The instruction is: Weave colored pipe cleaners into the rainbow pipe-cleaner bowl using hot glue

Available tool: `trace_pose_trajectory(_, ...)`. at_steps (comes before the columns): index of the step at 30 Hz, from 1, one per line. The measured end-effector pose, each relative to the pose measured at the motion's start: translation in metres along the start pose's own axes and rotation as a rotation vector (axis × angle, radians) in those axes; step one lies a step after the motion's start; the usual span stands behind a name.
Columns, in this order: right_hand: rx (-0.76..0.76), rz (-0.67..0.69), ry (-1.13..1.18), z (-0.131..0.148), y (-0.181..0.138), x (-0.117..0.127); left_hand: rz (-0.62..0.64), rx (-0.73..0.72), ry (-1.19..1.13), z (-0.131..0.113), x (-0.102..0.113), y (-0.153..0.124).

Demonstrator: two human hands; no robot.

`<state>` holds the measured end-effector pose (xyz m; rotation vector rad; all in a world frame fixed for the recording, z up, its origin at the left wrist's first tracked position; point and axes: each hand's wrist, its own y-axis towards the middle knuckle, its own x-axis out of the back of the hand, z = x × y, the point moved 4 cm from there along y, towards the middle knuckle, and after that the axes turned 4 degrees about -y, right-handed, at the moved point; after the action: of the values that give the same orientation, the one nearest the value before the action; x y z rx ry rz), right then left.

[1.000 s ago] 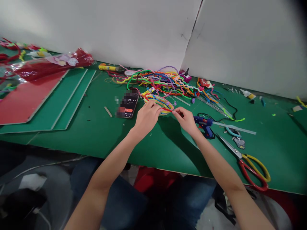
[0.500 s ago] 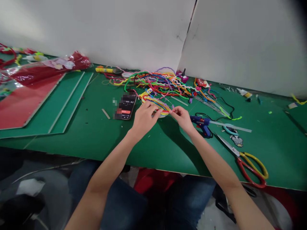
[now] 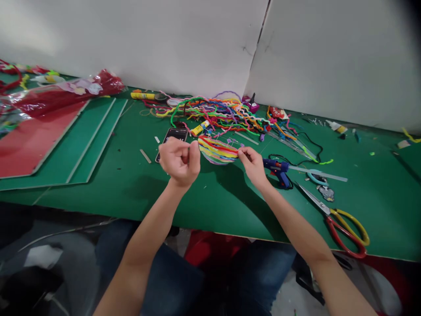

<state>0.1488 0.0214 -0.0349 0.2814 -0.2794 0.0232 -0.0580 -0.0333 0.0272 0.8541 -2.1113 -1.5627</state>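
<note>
A striped craft piece [image 3: 217,150] hangs over the bench, its red, yellow, blue and pink pipe cleaners laid side by side in a curved shape. My right hand [image 3: 252,164] pinches its right end between thumb and fingers. At the piece's left end, my left hand [image 3: 180,161] is closed with thumb and index finger together; whatever lies between those fingertips is hidden. Partly behind the left hand lies a phone [image 3: 176,133]. Behind the craft piece spreads a tangled heap of coloured pipe cleaners [image 3: 213,112].
A blue glue gun [image 3: 278,167] with a clear glue stick lies right of my right hand. Large scissors [image 3: 329,210] rest near the front edge. Green boards [image 3: 98,140] and a red board [image 3: 39,142] are on the left. A white panel [image 3: 148,44] stands behind.
My left hand has moved left and turned, uncovering the piece's stripes and covering part of the phone. My right hand keeps its pinch and has shifted slightly right.
</note>
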Motion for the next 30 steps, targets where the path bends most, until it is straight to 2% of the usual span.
trace_pose_trajectory(1,-0.003,-0.001,-0.006,0.001,-0.001,0.001,-0.044,0.009,-0.006,-0.001,0.003,0.001)
trace_pose_trajectory(3,-0.01,-0.012,-0.019,0.003,-0.003,0.004,-0.029,-0.015,-0.013,-0.005,0.004,0.003)
trace_pose_trajectory(8,0.002,-0.076,-0.085,0.013,-0.01,0.012,0.272,-0.093,-0.136,-0.011,-0.013,-0.007)
trace_pose_trajectory(11,0.001,-0.096,-0.104,0.02,-0.014,0.015,0.434,-0.203,0.05,-0.013,-0.023,-0.012)
trace_pose_trajectory(13,-0.009,-0.096,-0.089,0.024,-0.016,0.016,0.491,-0.234,0.186,-0.011,-0.027,-0.014)
trace_pose_trajectory(16,-0.017,-0.092,-0.059,0.027,-0.017,0.015,0.51,-0.2,0.247,-0.008,-0.031,-0.017)
trace_pose_trajectory(20,-0.027,-0.07,-0.021,0.027,-0.018,0.015,0.489,-0.149,0.213,-0.005,-0.034,-0.022)
trace_pose_trajectory(30,-0.052,-0.056,0.05,0.021,-0.019,0.016,0.47,-0.152,0.167,-0.005,-0.038,-0.027)
